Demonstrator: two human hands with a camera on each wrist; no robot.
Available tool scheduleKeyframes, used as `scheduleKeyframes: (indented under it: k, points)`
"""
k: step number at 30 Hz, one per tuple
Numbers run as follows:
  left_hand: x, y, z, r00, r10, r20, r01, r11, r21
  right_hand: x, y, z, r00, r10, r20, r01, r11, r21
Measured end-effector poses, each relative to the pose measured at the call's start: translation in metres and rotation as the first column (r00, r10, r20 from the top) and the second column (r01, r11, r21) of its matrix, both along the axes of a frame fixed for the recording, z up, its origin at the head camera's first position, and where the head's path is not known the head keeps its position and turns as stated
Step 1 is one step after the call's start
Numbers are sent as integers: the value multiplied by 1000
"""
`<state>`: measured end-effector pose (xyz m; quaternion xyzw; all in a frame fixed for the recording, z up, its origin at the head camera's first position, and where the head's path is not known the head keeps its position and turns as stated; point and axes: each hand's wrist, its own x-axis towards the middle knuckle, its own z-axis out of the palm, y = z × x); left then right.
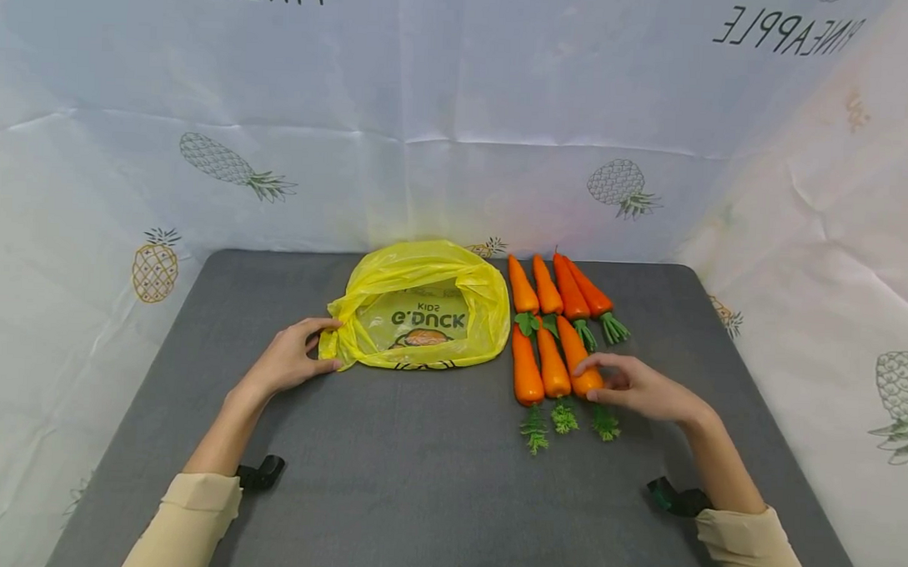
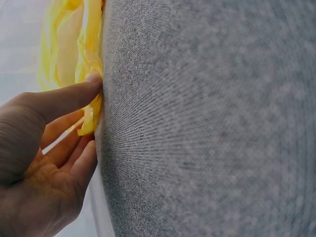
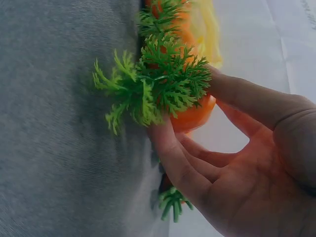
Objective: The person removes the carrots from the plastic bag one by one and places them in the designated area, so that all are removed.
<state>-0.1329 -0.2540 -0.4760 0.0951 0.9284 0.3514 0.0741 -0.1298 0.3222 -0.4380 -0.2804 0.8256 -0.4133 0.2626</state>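
Note:
A yellow plastic bag lies on the table with its mouth spread, dark lettering showing inside. My left hand pinches its left edge; in the left wrist view the thumb presses on the yellow film. Right of the bag lie several orange carrots in two rows. My right hand holds the thick end of the rightmost carrot in the near row, thumb and fingers on either side. In the right wrist view, that carrot's leafy green top hides part of the grip.
Far-row carrots lie tip-to-back, two with short green stems. Two near-row carrots rest left of the held one. A grey cloth-covered table backs onto a pineapple-print curtain. Dark straps with small devices sit at both wrists.

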Motion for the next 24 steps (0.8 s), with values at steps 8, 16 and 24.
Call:
scheduleKeyframes:
  k: [8,16,24]
  points:
    - [1,0,0,1000,6,9,-6,1000,12,-1,-4,-5,1000,-23,-13,24,998,62]
    - [2,1,1,1000,12,18,-12,1000,15,0,-6,-6,996,-14,-88,19,998,55]
    - [2,0,2,1000,1,6,-1,1000,22,5,-6,0,995,-38,-92,45,996,75]
